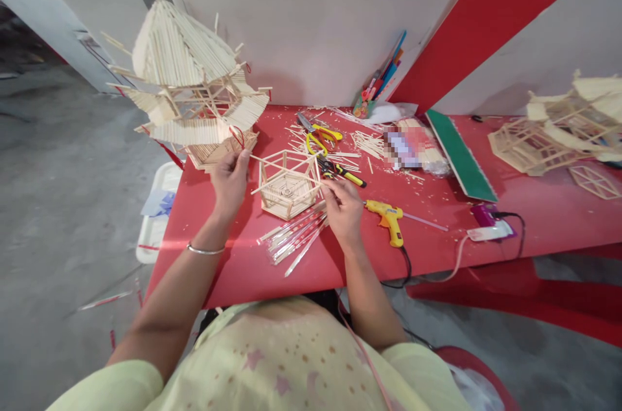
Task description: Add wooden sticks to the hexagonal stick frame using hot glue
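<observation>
A hexagonal frame of thin wooden sticks, with a slatted floor and open sides, stands before me on the red table. My left hand is closed, its fingertips pinching the end of a thin wooden stick that reaches to the frame's upper left. On the opposite side, my right hand pinches the frame's right edge between thumb and fingers. Packaged sticks in clear and red wrappers lie just in front of the frame. A yellow glue gun with a glue stick in it rests right of my right hand.
A tall stick-built pagoda stands at the back left, close to my left hand. Yellow-handled scissors, pliers and loose sticks lie behind the frame. A green board and another stick model are farther right.
</observation>
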`<state>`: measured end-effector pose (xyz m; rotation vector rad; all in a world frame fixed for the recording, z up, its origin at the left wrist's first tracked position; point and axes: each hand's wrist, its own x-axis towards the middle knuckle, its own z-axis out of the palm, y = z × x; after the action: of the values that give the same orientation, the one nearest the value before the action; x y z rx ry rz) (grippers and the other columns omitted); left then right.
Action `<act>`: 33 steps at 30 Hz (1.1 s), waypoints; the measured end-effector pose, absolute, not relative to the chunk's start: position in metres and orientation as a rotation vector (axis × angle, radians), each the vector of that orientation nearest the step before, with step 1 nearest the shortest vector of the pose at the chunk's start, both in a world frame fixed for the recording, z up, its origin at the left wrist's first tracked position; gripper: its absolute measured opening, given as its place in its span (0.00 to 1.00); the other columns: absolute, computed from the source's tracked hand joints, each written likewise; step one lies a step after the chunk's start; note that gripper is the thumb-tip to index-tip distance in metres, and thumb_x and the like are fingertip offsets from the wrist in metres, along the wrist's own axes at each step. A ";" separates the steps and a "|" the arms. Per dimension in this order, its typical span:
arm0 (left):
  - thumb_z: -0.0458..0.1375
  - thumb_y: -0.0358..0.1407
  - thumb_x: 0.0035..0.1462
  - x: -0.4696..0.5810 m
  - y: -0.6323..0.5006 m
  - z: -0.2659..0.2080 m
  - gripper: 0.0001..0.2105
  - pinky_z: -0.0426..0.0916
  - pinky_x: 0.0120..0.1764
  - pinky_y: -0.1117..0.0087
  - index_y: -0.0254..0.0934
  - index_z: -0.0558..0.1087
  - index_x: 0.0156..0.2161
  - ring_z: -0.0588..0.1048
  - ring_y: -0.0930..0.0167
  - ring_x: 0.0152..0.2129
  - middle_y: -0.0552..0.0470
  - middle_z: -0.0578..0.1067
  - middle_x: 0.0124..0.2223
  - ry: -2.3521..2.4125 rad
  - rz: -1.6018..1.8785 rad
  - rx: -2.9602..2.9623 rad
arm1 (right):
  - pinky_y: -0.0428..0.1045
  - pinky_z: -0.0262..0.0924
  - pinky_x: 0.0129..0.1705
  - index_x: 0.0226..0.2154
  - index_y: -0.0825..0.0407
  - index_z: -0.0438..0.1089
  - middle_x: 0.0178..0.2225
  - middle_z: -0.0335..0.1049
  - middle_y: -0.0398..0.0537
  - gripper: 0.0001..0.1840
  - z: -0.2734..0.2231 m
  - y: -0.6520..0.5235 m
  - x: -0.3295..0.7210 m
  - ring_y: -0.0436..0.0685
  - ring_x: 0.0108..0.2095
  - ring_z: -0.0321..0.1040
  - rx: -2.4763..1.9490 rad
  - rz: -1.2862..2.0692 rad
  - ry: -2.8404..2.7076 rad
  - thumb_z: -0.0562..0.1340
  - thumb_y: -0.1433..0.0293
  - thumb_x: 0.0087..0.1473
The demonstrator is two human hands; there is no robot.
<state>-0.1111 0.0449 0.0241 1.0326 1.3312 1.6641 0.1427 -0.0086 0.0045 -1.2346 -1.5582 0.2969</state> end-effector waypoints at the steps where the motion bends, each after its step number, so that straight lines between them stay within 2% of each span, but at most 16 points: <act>1: 0.68 0.43 0.59 -0.112 0.040 0.026 0.13 0.60 0.23 0.77 0.39 0.74 0.28 0.66 0.76 0.22 0.57 0.68 0.25 1.397 1.728 1.083 | 0.54 0.69 0.46 0.46 0.45 0.81 0.38 0.76 0.49 0.13 0.005 -0.009 0.143 0.57 0.41 0.74 -1.238 0.297 -1.563 0.61 0.61 0.68; 5: 0.68 0.40 0.59 -0.116 0.026 0.036 0.06 0.63 0.30 0.76 0.41 0.80 0.35 0.68 0.73 0.30 0.54 0.72 0.30 1.537 1.872 1.295 | 0.54 0.69 0.47 0.46 0.44 0.81 0.39 0.75 0.48 0.13 0.006 -0.008 0.143 0.57 0.41 0.73 -1.231 0.299 -1.573 0.61 0.62 0.68; 10: 0.65 0.37 0.62 -0.122 0.029 0.048 0.05 0.66 0.34 0.72 0.41 0.83 0.39 0.70 0.72 0.27 0.52 0.76 0.31 1.598 1.812 1.684 | 0.54 0.68 0.46 0.46 0.45 0.81 0.38 0.75 0.48 0.13 0.005 -0.008 0.143 0.58 0.41 0.73 -1.207 0.261 -1.580 0.61 0.62 0.68; 14: 0.64 0.36 0.61 -0.133 0.039 0.064 0.05 0.70 0.37 0.68 0.41 0.83 0.38 0.76 0.69 0.33 0.48 0.79 0.38 1.410 1.494 2.179 | 0.55 0.68 0.47 0.47 0.45 0.81 0.38 0.75 0.49 0.12 0.004 -0.010 0.143 0.58 0.42 0.73 -1.200 0.216 -1.594 0.61 0.63 0.68; 17: 0.60 0.35 0.63 -0.142 0.051 0.081 0.08 0.73 0.42 0.63 0.40 0.82 0.41 0.78 0.65 0.39 0.45 0.81 0.43 1.280 1.351 2.453 | 0.56 0.68 0.47 0.46 0.45 0.81 0.38 0.76 0.49 0.12 0.003 -0.012 0.143 0.59 0.42 0.72 -1.224 0.177 -1.600 0.62 0.64 0.68; 21: 0.57 0.32 0.64 -0.150 0.070 0.103 0.11 0.73 0.46 0.58 0.42 0.83 0.42 0.78 0.64 0.40 0.47 0.83 0.42 1.144 1.160 2.686 | 0.55 0.68 0.45 0.47 0.44 0.81 0.37 0.75 0.49 0.13 0.003 -0.014 0.143 0.58 0.40 0.71 -1.259 0.156 -1.621 0.61 0.63 0.68; 28: 0.55 0.33 0.65 -0.140 0.102 0.124 0.13 0.66 0.50 0.60 0.46 0.83 0.35 0.79 0.66 0.42 0.53 0.85 0.40 0.882 0.597 2.946 | 0.55 0.67 0.44 0.48 0.45 0.81 0.36 0.74 0.49 0.13 0.006 -0.015 0.142 0.58 0.40 0.71 -1.265 0.132 -1.646 0.61 0.64 0.68; 33: 0.56 0.38 0.67 -0.120 0.121 0.137 0.13 0.65 0.48 0.64 0.45 0.84 0.38 0.80 0.67 0.41 0.54 0.85 0.40 0.715 0.277 2.999 | 0.55 0.67 0.45 0.48 0.45 0.81 0.37 0.74 0.49 0.13 0.006 -0.015 0.142 0.59 0.41 0.71 -1.256 0.126 -1.663 0.60 0.64 0.68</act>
<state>-0.1203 0.1208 0.1366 2.9991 0.7150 0.2765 0.1423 -0.0155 0.0064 -1.2556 -1.6627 0.1256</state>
